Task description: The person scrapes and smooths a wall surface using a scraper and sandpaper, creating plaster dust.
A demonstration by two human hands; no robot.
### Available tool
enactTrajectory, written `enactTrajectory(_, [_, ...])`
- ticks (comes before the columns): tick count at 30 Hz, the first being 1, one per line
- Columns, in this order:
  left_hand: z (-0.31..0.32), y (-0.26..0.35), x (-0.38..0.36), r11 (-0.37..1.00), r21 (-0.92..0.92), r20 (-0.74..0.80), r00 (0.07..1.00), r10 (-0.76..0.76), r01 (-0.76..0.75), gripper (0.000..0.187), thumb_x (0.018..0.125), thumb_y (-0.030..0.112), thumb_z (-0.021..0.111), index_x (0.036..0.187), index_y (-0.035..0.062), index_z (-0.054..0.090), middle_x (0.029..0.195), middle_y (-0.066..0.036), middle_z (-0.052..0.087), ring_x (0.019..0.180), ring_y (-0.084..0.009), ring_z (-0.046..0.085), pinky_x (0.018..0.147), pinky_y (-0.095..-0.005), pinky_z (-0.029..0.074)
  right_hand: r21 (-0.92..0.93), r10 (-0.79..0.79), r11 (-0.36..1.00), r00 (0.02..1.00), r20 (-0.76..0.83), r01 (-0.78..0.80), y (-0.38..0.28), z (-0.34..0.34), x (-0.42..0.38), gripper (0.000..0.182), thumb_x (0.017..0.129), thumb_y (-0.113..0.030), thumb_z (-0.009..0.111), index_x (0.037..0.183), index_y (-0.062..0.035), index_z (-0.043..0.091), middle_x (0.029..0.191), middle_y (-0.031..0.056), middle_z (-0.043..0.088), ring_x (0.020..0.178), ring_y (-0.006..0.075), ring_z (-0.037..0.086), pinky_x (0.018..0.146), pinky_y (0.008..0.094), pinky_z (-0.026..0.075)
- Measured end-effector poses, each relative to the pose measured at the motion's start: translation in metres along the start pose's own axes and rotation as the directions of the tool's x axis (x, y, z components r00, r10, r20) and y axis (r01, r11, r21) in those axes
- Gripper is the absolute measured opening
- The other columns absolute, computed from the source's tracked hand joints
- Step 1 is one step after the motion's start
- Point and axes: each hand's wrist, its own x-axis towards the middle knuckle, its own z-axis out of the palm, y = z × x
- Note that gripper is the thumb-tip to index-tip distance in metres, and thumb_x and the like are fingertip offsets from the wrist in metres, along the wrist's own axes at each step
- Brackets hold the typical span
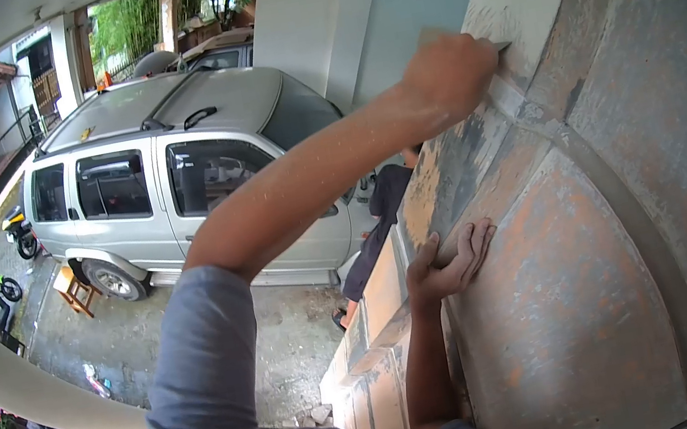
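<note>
My left hand (pixel 453 77) is closed around a scraper (pixel 503 47), its pointed metal blade showing past the fingers against the pale wall strip (pixel 510 10). A beige piece stands out behind the knuckles. Lower down, my right hand (pixel 453 261) is at the edge of the patchy orange-grey wall panel (pixel 557 278). Its fingers are curled, with something greyish between thumb and fingers that I cannot make out. Between the hands runs a scuffed board-like surface (pixel 447 173) with dark and tan patches. A grey joint band (pixel 626 201) curves down between the panels.
A silver car (pixel 118 185) is parked below on the left, with a wooden stool (pixel 77 291) beside it. A person in dark clothes (pixel 382 221) is below the wall edge. Motorbikes (pixel 0 286) stand further left; a pale curved ledge (pixel 34 388) crosses lower left.
</note>
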Motion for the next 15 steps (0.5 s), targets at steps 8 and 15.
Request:
enactTrajectory(8, [-0.004, -0.002, 0.020, 0.996, -0.058, 0.050, 0.997, -0.061, 0.063, 0.019, 0.080, 0.005, 0.054, 0.092, 0.0007, 0.067, 0.087, -0.024, 0.066, 0.081, -0.0398, 0.067, 0.072, -0.0469, 0.055, -0.038, -0.015, 0.999, 1.000, 0.015, 0.015, 0.005, 0.000, -0.001, 0.036, 0.089, -0.018, 0.058, 0.115, 0.0062, 0.052, 0.128, 0.0298, 0.051, 0.123, 0.0464, 0.048, 0.105, 0.0555, 0.036])
enactTrajectory(15, [-0.002, -0.010, 0.028, 0.995, -0.036, 0.067, 0.994, -0.086, 0.088, 0.021, 0.084, 0.009, 0.052, 0.096, 0.0017, 0.068, 0.092, -0.021, 0.067, 0.088, -0.0368, 0.067, 0.076, -0.0455, 0.055, -0.025, -0.006, 1.000, 0.998, 0.058, 0.008, 0.004, 0.000, -0.007, 0.043, 0.091, -0.021, 0.056, 0.122, 0.0090, 0.048, 0.132, 0.0299, 0.047, 0.126, 0.0465, 0.044, 0.106, 0.0563, 0.033])
